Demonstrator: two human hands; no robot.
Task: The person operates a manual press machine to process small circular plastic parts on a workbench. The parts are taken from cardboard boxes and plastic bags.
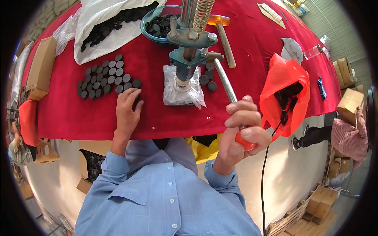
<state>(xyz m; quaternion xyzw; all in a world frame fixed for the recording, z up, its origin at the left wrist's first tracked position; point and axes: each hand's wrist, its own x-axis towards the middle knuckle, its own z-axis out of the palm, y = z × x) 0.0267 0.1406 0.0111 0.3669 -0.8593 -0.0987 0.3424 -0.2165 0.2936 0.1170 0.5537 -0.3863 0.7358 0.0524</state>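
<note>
The right hand (241, 128), in the lower right of the centre of the frame, is closed in a fist around the lever (225, 84) of a small hand press (188, 51); the fingers are curled tight over the metal bar and the thumb presses on the orange-red knob (245, 141) at its end. The long axis of the lever runs on a slant, from the knob in the hand up and to the left to the green body of the press in the upper centre of the frame, so the knob end points toward the person. The left hand (128, 110), left of centre, lies palm down on the red tablecloth (157, 114) with the fingers a little spread and nearly straight; the fingertips touch the lower right edge of a flat group of black discs (106, 78), which lies just above the hand toward the upper left. The foot of the press stands on a clear plastic bag (182, 92), between the two hands, and a few more discs lie just right of it. Behind the press there are a bowl (157, 25) with discs, a white bag (104, 27) with discs at the upper left, and a hammer (225, 39). An orange bag (285, 92) hangs at the right table edge, near the right hand.
</note>
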